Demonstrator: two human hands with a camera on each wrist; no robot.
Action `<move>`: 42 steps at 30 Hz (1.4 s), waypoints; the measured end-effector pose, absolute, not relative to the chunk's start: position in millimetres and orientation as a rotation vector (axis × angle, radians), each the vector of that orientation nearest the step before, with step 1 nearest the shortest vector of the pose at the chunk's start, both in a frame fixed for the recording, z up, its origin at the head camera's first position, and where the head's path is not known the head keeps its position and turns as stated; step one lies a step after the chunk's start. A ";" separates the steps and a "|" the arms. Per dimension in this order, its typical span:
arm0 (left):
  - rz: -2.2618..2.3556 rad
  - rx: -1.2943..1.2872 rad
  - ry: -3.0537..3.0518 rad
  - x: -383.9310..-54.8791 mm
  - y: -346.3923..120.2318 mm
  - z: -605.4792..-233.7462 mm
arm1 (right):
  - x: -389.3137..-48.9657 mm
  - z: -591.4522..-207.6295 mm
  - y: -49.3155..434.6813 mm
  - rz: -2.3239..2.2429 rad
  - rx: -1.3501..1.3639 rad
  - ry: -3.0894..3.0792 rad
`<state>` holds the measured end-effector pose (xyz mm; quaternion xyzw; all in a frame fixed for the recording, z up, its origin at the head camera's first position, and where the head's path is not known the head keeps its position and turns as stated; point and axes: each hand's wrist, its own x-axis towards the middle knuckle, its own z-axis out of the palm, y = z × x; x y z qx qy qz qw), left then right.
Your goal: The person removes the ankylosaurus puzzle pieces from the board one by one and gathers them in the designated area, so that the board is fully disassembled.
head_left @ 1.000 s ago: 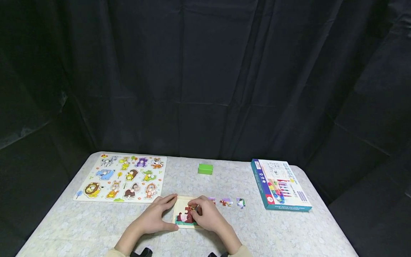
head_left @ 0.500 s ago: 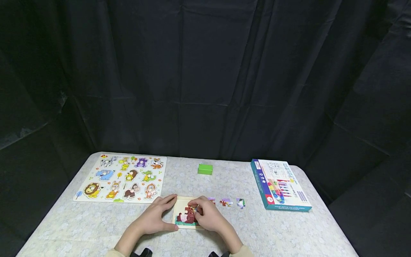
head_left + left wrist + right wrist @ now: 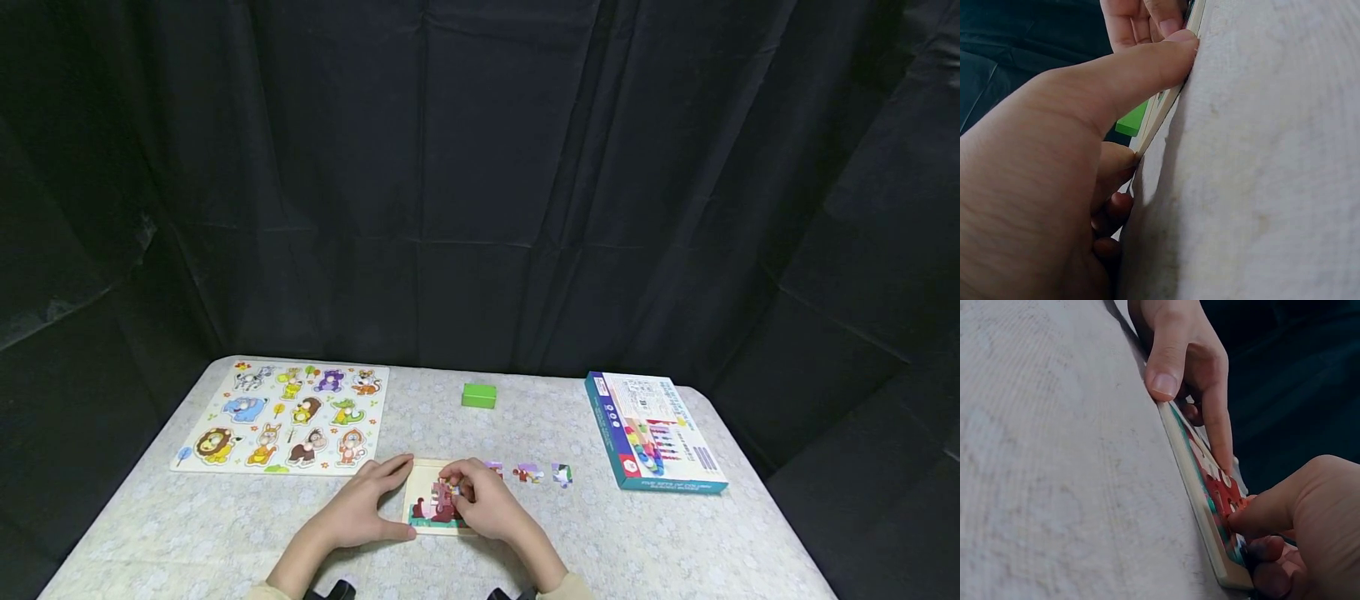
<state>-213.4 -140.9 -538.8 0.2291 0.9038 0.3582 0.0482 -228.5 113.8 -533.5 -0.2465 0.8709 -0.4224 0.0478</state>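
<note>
A small wooden tray puzzle [image 3: 431,462] lies at the near middle of the table, with reddish-brown and green pieces set in its lower part. My left hand [image 3: 367,504] holds its left side, thumb at the near corner and index finger at the far one. Over the right half of the tray, my right hand [image 3: 483,504] pinches a puzzle piece [image 3: 1244,501] between thumb and fingers, low against the pieces there. Most of that piece is hidden by the fingers. To the right lie loose puzzle pieces [image 3: 528,472], one partly behind the right hand.
An animal peg board [image 3: 281,417] lies at the far left of the table [image 3: 637,550]. A green block [image 3: 479,396] stands at the back middle. At the right is a flat boxed set [image 3: 656,433]. Black cloth [image 3: 480,183] hangs behind the table.
The right thumb and fingers have shifted slightly to the right over the tray, and the brown pieces beside them now look paler, with more glare. The left hand keeps its place.
</note>
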 end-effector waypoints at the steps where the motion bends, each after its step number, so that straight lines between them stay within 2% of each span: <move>1: 1.090 0.699 2.756 -213.4 -141.1 -538.9 | -228.4 -533.7 113.9 -1.290 -0.752 2.656; 42: 1.069 0.723 2.776 -214.1 -141.8 -540.4 | -229.7 -530.7 119.8 -1.301 -0.747 2.570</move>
